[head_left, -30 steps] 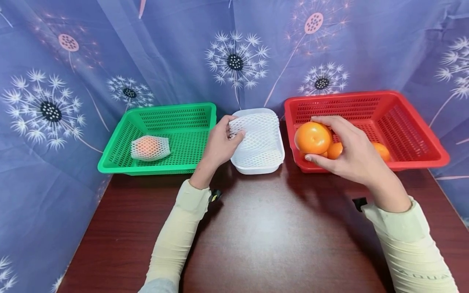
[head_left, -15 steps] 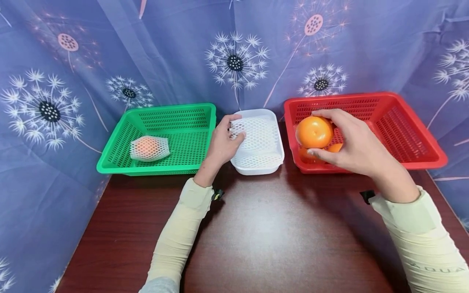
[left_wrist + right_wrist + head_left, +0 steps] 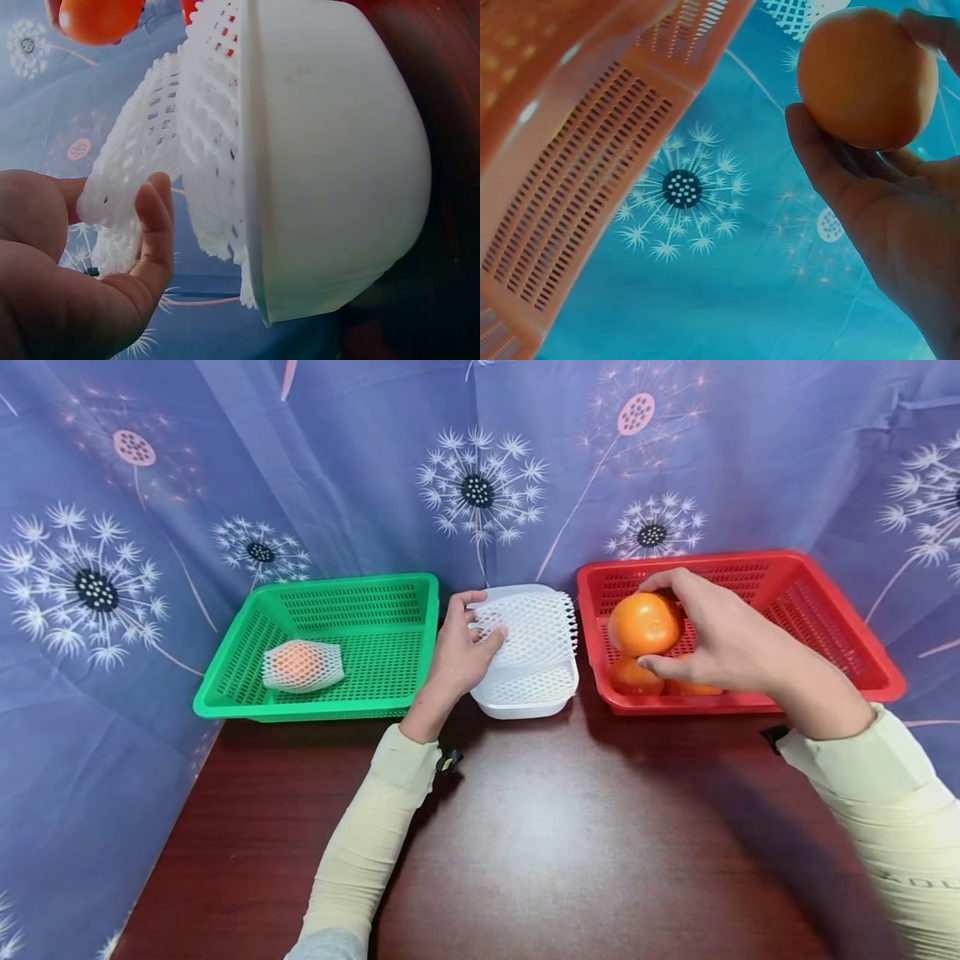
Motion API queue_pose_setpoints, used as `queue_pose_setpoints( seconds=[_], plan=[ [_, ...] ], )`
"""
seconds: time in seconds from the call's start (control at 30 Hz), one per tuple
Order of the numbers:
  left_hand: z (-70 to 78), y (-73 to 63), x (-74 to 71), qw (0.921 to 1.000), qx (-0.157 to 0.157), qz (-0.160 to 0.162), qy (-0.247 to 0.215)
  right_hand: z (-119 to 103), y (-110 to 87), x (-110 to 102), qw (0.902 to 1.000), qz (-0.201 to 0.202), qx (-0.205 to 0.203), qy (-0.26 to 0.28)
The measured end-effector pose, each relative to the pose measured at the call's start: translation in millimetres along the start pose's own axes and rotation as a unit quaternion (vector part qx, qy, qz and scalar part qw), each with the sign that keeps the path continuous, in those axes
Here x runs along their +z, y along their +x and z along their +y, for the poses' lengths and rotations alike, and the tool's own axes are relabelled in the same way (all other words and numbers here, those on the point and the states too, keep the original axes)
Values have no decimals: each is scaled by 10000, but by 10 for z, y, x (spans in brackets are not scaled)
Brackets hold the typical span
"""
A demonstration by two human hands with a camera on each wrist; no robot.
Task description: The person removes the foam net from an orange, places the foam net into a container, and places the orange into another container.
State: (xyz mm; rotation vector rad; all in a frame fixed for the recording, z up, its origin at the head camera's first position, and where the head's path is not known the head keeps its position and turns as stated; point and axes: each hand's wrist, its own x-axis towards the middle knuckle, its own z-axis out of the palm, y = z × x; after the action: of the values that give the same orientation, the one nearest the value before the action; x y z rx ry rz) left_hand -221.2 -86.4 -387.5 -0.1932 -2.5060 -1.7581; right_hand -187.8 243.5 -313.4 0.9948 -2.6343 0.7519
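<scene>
My left hand (image 3: 462, 647) pinches a white foam fruit net (image 3: 534, 625) by its left end, between thumb and fingers. The net is lifted over the white tub (image 3: 525, 711), and its right end reaches the tub's far-right rim. More foam netting (image 3: 214, 142) shows at the tub's mouth in the left wrist view. My right hand (image 3: 720, 631) grips an orange (image 3: 643, 624), thumb below and fingers over the top. In the right wrist view the held orange (image 3: 868, 79) is raised past the basket's side. Two other oranges (image 3: 633, 677) lie beneath it in the red basket (image 3: 855, 693).
A green basket (image 3: 300, 711) stands left of the tub, holding a fruit in a foam net (image 3: 300, 665). Baskets and tub line the back of the dark wooden table (image 3: 555, 843), against a blue dandelion-print curtain (image 3: 360, 468).
My right hand has lifted the orange slightly higher, uncovering more of the oranges under it. The left hand has raised the foam net a little, so its right end now sticks out over the rim.
</scene>
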Motion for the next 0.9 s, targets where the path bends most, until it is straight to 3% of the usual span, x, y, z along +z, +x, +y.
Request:
queue_pose_setpoints(
  seconds=[0.37, 0.67, 0.9],
  plan=[
    [-21, 15, -4, 9908, 22, 37, 1349, 210, 161, -11, 9983, -566, 23, -113],
    [-67, 63, 12, 9834, 292, -157, 1783, 416, 279, 65, 9929, -1078, 470, -200],
    [-74, 62, 21, 9726, 489, -445, 2229, 511, 390, 164, 9861, -1461, 686, -394]
  ],
)
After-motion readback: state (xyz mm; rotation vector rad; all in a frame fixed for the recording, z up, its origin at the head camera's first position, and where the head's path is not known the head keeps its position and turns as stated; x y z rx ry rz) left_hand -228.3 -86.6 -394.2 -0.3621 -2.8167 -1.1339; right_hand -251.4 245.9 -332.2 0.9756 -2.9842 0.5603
